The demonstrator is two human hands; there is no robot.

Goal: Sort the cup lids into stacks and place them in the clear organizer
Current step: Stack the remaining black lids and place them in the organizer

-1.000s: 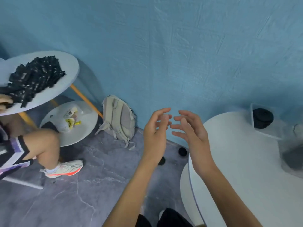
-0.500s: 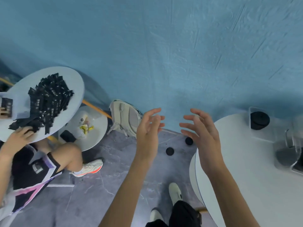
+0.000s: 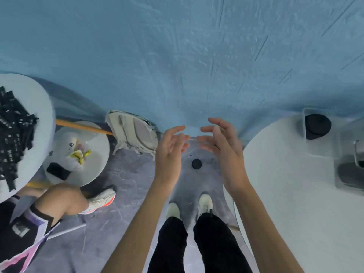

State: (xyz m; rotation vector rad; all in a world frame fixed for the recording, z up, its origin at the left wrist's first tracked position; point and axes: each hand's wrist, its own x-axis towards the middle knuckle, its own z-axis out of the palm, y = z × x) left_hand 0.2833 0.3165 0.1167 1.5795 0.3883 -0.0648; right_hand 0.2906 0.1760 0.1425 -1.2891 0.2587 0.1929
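Observation:
A black cup lid [image 3: 196,164] lies on the grey floor between my two raised hands. My left hand [image 3: 171,150] and my right hand [image 3: 222,146] hang in the air above it, palms facing each other, fingers loosely spread, holding nothing. On the white round table [image 3: 285,194] at the right stands the clear organizer [image 3: 307,113] with a stack of black lids [image 3: 317,126] in its far compartment. A second clear compartment [image 3: 348,174] at the right edge holds something dark.
My feet in pale shoes [image 3: 189,207] stand just below the lid. A beige backpack [image 3: 134,133] leans on the blue wall. A seated person's leg [image 3: 59,200] and shoe are at left, beside two white round tables [image 3: 94,154] with black packets [image 3: 13,134].
My view has tilted further down, so my legs and feet show. The second lid on the floor is now hidden behind my right hand. Both hands stay raised and empty.

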